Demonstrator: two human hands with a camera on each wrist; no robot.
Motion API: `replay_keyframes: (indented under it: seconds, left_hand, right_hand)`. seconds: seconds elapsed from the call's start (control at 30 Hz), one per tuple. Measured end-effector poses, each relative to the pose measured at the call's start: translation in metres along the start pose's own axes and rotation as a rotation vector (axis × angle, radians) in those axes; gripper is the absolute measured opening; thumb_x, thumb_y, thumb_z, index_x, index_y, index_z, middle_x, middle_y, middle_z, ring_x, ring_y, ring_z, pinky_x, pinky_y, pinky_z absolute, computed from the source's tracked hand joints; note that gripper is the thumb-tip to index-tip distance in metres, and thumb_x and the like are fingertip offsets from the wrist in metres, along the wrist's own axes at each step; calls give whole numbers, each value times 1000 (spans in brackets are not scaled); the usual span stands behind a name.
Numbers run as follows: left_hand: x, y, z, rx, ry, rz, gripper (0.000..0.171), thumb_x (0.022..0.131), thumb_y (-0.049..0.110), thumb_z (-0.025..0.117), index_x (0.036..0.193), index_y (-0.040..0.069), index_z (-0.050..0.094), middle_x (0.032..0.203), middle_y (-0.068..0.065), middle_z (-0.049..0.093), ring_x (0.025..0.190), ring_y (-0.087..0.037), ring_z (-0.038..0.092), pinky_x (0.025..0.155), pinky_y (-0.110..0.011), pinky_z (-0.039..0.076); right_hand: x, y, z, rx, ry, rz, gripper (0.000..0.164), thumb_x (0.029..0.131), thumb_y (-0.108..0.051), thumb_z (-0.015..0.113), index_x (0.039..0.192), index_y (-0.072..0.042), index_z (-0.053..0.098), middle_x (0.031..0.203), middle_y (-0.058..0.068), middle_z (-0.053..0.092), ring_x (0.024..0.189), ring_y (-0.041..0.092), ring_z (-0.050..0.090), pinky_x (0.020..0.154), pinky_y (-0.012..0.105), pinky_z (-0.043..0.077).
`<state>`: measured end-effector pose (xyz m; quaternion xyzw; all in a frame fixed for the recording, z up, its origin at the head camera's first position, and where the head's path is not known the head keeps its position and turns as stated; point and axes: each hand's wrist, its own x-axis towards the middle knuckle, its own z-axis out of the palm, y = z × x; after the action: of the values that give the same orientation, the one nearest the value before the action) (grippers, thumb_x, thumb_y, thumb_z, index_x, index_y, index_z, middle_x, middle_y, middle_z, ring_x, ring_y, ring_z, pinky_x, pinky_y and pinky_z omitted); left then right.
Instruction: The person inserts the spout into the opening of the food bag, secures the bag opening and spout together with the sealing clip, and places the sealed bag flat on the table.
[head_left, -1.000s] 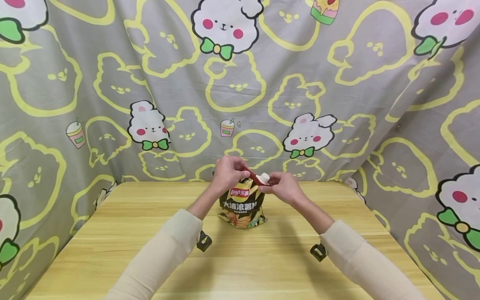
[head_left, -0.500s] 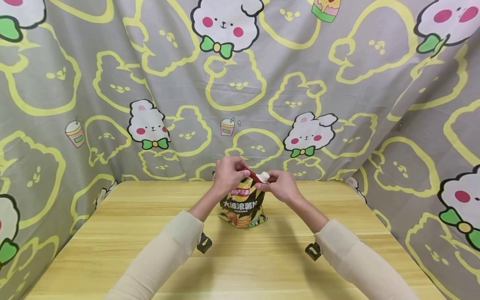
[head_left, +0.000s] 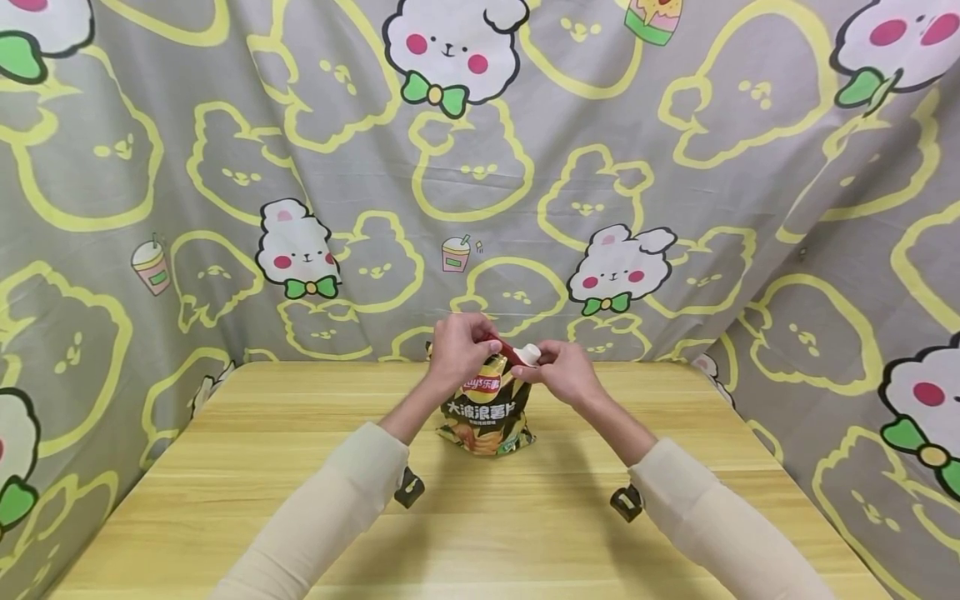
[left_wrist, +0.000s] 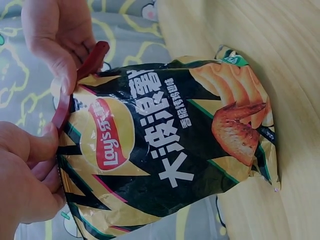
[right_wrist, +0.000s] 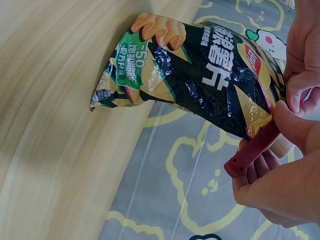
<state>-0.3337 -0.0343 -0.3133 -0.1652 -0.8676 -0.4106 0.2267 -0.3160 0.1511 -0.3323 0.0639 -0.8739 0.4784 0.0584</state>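
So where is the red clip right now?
In the head view the clip sits along the top of the chip bag, mid-table, pinched between left hand and right hand.

Chip bag (head_left: 486,414): black and yellow, with a red logo, white lettering and a green corner patch. Clip (head_left: 508,351) on its top: red with a white end. Table (head_left: 225,467): pale yellow wood grain. Curtain (head_left: 675,167): grey, yellow outlines, white animals with green bows. Sleeves (head_left: 322,508): cream.
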Motion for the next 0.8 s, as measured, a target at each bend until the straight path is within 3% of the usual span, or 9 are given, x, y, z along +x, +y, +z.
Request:
replay_keyframes:
  seconds: [0.27, 0.5, 0.8]
  left_hand:
    - [1, -3, -2, -17, -17, 24, 6, 82, 9, 84, 82, 9, 78, 75, -4, 76, 68, -16, 67, 72, -36, 52]
    - [2, -4, -5, -4, -62, 8, 6, 85, 13, 83, 87, 9, 79, 78, -4, 76, 65, -13, 65, 65, -30, 50]
    - [1, 0, -10, 1, -130, -30, 15, 85, 13, 82, 99, 8, 78, 87, -7, 79, 72, -15, 72, 65, -29, 52]
  right_hand:
    - [1, -2, 0, 3, -16, 25, 24, 83, -27, 85, 90, -8, 73, 81, 4, 73, 70, 19, 47, 61, 31, 34]
    - [5, -1, -3, -8, -66, 12, 24, 86, -24, 82, 95, -5, 72, 87, 7, 76, 80, 23, 61, 66, 30, 42]
    - [5, -1, -7, -51, -119, 2, 28, 88, -24, 80, 103, -3, 70, 96, 11, 77, 82, 18, 65, 71, 30, 46]
